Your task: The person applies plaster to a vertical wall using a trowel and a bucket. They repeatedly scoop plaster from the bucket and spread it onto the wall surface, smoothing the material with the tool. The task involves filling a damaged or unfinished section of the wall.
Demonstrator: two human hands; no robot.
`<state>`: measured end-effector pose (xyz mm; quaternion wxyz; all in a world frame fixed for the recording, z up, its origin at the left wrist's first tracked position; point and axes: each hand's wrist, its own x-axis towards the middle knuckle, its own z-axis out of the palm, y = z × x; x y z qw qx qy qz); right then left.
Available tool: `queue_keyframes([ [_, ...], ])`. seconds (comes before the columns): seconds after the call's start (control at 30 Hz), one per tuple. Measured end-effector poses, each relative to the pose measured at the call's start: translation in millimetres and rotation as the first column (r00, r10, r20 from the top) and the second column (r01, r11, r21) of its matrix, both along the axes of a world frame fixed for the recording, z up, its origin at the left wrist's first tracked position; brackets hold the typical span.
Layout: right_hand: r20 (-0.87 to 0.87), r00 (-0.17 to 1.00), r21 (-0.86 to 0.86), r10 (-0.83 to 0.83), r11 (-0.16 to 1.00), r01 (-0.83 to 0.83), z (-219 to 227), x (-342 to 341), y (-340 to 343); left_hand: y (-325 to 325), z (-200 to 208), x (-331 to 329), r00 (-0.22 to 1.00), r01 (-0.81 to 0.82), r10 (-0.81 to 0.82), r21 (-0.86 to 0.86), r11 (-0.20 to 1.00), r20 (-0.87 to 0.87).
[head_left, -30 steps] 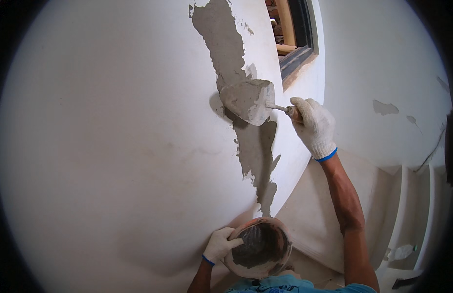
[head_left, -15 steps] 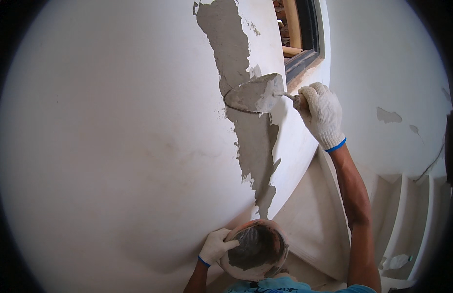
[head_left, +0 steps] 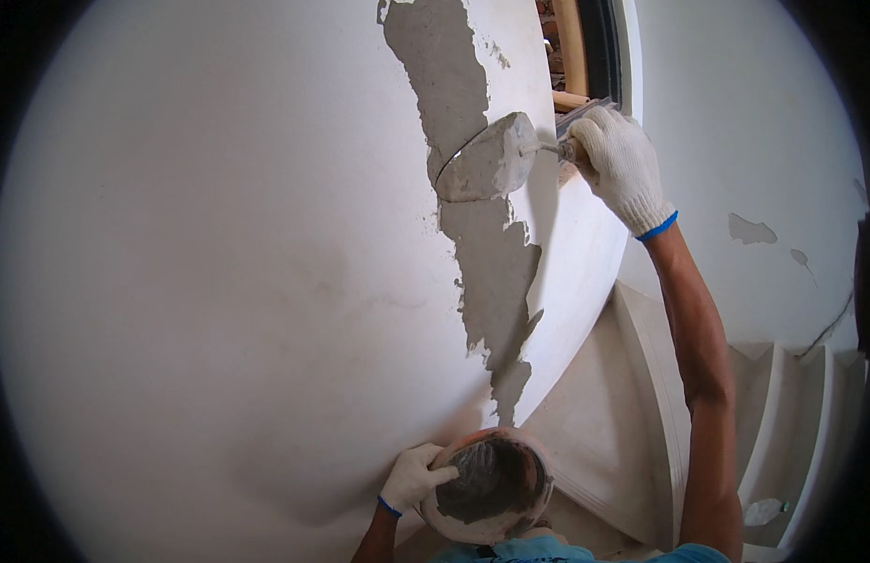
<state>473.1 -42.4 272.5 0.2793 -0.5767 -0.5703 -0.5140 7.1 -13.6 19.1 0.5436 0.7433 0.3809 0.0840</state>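
Observation:
In my gloved right hand (head_left: 618,161) is the handle of a plastering trowel (head_left: 491,161). Its broad, mortar-smeared blade lies against a grey plaster strip (head_left: 496,272) that runs down the white wall (head_left: 266,235). The strip has ragged edges and narrows toward the bottom. Low in the view, my gloved left hand (head_left: 414,480) grips the rim of a round bucket (head_left: 538,511), thumb over the edge. Grey mortar (head_left: 477,497) coats the inside of the bucket, which is held close to the wall below the strip's lower end.
A dark-framed window opening (head_left: 601,56) is at the upper right, beside the trowel hand. Stair steps (head_left: 782,441) curve away at the lower right, with a crumpled clear plastic item (head_left: 762,511) on one. The right-hand wall shows a grey patch (head_left: 751,229) and a crack.
The trowel and my right hand have moved up along the plaster strip, and the blade is tilted more. My left hand keeps its hold on the bucket. The view has shifted slightly.

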Motion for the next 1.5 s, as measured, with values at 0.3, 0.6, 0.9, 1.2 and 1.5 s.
queue_keyframes([
  [0.3, -0.026, 0.993, -0.09, -0.116, 0.989, 0.113, 28, 12, 7, 1, -3, 0, 1.0, -0.011, 0.012, -0.027, 1.0, 0.025],
  [0.6, -0.079, 0.995, -0.029, -0.059, 0.998, 0.057, 18, 9, -11, 0, 3, 1, 1.0, -0.022, 0.022, -0.002, 1.0, -0.015],
  [0.9, -0.165, 0.985, -0.067, -0.055, 0.997, 0.044, 25, 18, 4, 2, -4, 0, 1.0, -0.002, 0.002, 0.008, 1.0, 0.0],
  [1.2, -0.107, 0.993, -0.002, 0.058, 0.998, -0.059, 12, -1, 7, 1, -7, -2, 0.999, -0.009, 0.009, -0.001, 1.0, 0.052],
  [1.5, -0.238, 0.968, 0.08, 0.084, 0.995, -0.067, -8, 0, -5, 2, -5, 0, 1.0, 0.019, -0.019, -0.014, 1.0, -0.01],
])
